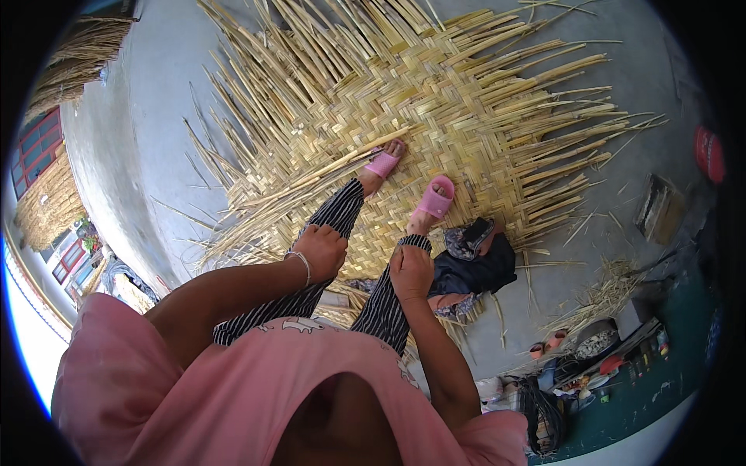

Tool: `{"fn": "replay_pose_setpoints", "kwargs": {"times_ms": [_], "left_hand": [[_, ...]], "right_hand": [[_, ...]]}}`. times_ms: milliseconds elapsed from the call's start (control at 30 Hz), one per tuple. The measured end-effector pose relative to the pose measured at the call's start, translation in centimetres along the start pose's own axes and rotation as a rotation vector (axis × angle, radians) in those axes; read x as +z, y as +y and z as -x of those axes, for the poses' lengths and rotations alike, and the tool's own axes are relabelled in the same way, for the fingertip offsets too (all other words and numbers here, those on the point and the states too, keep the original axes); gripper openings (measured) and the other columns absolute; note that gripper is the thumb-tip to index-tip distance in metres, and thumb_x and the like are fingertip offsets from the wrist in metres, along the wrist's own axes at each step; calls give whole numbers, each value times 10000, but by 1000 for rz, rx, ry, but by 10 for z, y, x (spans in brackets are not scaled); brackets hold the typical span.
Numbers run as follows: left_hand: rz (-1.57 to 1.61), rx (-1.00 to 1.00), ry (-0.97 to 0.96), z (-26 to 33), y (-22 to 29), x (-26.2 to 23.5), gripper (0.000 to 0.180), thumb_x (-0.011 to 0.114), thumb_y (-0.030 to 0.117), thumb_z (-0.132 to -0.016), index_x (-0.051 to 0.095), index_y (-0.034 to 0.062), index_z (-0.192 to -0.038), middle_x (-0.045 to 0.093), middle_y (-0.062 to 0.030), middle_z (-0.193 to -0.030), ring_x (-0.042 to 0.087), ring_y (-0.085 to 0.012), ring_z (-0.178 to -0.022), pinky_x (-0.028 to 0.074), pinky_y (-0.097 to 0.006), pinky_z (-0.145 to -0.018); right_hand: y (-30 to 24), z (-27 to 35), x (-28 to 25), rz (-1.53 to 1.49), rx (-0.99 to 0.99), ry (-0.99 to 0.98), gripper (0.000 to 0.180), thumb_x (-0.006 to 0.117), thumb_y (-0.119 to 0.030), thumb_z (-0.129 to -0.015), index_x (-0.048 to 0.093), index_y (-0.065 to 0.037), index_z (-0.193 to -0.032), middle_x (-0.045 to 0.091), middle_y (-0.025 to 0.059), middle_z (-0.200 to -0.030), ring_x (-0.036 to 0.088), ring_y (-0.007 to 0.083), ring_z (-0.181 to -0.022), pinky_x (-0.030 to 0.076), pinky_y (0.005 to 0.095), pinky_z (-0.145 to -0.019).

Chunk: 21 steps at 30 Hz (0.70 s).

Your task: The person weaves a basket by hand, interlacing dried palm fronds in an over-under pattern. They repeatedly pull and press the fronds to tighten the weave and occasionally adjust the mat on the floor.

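My left hand [320, 250], with a pale bracelet at the wrist, is closed on the left leg of my black-and-white striped trousers [336, 211]. Its fingers curl into the cloth near the knee. On the other leg, my right hand [411, 272] is closed on the striped trouser cloth just behind the cuff; its fingertips are partly hidden. Beneath my feet, in pink slippers [437, 199], spreads a large woven reed mat [466, 116] with long unwoven strips along its edges. A few loose reed strips [342, 167] lie across it by the left slipper.
Dark folded clothing [478, 264] lies beside my right foot. To the right are a wooden block [660, 208], a red round object [709, 155] and scattered straw [610, 291]. A pan [597, 340] and mixed clutter stand along the green wall base [645, 404]. Reed bundles [50, 198] stand far left.
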<state>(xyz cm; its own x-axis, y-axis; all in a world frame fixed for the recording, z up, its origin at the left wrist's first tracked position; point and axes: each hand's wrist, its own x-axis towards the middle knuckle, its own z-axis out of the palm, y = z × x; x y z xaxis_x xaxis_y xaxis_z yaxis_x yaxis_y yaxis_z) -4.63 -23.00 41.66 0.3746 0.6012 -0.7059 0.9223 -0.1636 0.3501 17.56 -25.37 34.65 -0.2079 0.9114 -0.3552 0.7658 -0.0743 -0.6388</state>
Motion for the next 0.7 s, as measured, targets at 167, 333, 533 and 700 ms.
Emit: {"fn": "replay_pose_setpoints", "kwargs": {"times_ms": [167, 333, 533, 700], "left_hand": [[-13, -58, -7, -6, 6, -10, 174, 562, 257, -784, 581, 84, -779, 581, -70, -795, 541, -242, -834, 406, -386, -748], [-8, -106, -36, -7, 10, -11, 185, 531, 265, -823, 580, 87, -810, 578, -75, -800, 537, -241, -831, 401, -393, -741], [-17, -128, -70, -9, 17, -12, 188, 522, 269, -835, 584, 92, -820, 585, -68, -815, 537, -237, -848, 400, -390, -741], [-7, -169, -86, -9, 24, -6, 212, 516, 287, -841, 594, 90, -846, 592, -73, -838, 541, -236, -870, 404, -392, -747]], "right_hand": [[-12, 38, -42, -47, 261, -166, 107, 540, -143, -814, 569, -41, -817, 584, 124, -831, 545, 326, -833, 412, 444, -742], [-59, 140, -77, 29, 305, -285, 532, 631, -225, -738, 487, -67, -1225, 322, 294, -1332, 309, 446, -1242, 313, 517, -987], [-85, 99, -82, 90, 490, -392, 745, 674, -238, -666, 371, -109, -1334, 262, 318, -1352, 282, 497, -1225, 298, 534, -1004], [-82, 97, -84, 183, 480, -432, 693, 641, -214, -654, 414, -108, -1299, 275, 282, -1356, 319, 497, -1185, 385, 528, -932]]}}
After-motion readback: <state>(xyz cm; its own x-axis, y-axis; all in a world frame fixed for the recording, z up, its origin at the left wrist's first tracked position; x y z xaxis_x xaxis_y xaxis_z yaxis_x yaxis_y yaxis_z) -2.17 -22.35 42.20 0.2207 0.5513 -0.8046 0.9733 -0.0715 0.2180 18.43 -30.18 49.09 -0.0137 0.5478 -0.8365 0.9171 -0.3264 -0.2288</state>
